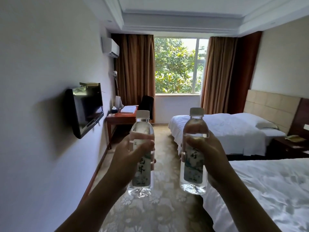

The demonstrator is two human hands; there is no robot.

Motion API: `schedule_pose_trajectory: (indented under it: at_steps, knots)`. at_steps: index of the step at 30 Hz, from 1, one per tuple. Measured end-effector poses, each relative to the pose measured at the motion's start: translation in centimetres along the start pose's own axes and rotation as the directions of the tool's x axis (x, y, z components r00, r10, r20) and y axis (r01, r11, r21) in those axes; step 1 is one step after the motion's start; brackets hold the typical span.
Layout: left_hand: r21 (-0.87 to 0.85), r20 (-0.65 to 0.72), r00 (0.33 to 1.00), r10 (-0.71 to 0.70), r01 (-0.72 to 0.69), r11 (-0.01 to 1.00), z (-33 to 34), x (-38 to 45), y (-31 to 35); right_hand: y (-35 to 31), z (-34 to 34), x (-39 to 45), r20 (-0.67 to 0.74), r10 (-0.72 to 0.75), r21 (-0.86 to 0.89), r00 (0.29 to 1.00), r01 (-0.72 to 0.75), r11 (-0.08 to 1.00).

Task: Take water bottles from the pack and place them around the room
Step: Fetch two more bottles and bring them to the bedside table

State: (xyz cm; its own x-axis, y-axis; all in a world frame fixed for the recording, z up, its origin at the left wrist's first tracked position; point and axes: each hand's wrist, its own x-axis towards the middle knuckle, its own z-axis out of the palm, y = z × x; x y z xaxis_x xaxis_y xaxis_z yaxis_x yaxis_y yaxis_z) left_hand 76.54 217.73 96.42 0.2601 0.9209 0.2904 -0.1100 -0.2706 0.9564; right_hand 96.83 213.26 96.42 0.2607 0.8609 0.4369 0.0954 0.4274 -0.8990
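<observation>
Two bare forearms reach forward, the left hand wrapped around one clear plastic water bottle with a white cap, the right hand around a second matching bottle. Both bottles stand upright in a closed grip over the patterned carpet. This looks like the carrying step; next comes choosing a spot, perhaps the reddish wooden worktop or the dark bedside stand.

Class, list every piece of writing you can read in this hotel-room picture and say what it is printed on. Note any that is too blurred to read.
Left bottle label: large dark brush-style characters, partly hidden by the left hand; too blurred to read.
Right bottle label: similar characters, partly hidden by the right hand; too blurred to read.
Card on the desk: no print can be made out.
No other writing shows.
</observation>
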Motion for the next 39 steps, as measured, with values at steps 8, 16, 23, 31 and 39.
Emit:
schedule_pose_trajectory:
  at_steps: [8, 16, 23, 31, 39]
  knots:
    - [0.029, -0.056, 0.998, 0.003, -0.001, 1.0, 1.3, 17.6, -7.4, 10.5, -1.9, 16.5, 0.044, -0.034, 0.07, 0.998, 0.031, 0.997]
    - [0.038, -0.093, 0.995, 0.024, -0.021, 0.999, 3.0, 36.5, -12.1, 18.2, -3.8, 36.0, 0.064, -0.061, 0.05, 0.996, 0.058, 0.997]
    - [0.052, -0.085, 0.995, 0.042, -0.038, 0.998, 2.1, 51.0, -17.1, 24.9, -3.0, 49.2, 0.083, -0.043, 0.074, 0.996, 0.037, 0.997]
    - [0.019, -0.066, 0.996, 0.065, -0.064, 0.998, -1.5, 70.0, -24.4, 35.0, -0.1, 66.3, 0.092, -0.05, 0.035, 0.994, 0.047, 0.998]
    - [-0.015, -0.005, 0.996, 0.085, -0.085, 0.996, -3.4, 88.6, -28.0, 41.2, 1.8, 82.7, 0.057, -0.037, 0.045, 0.998, 0.034, 0.998]
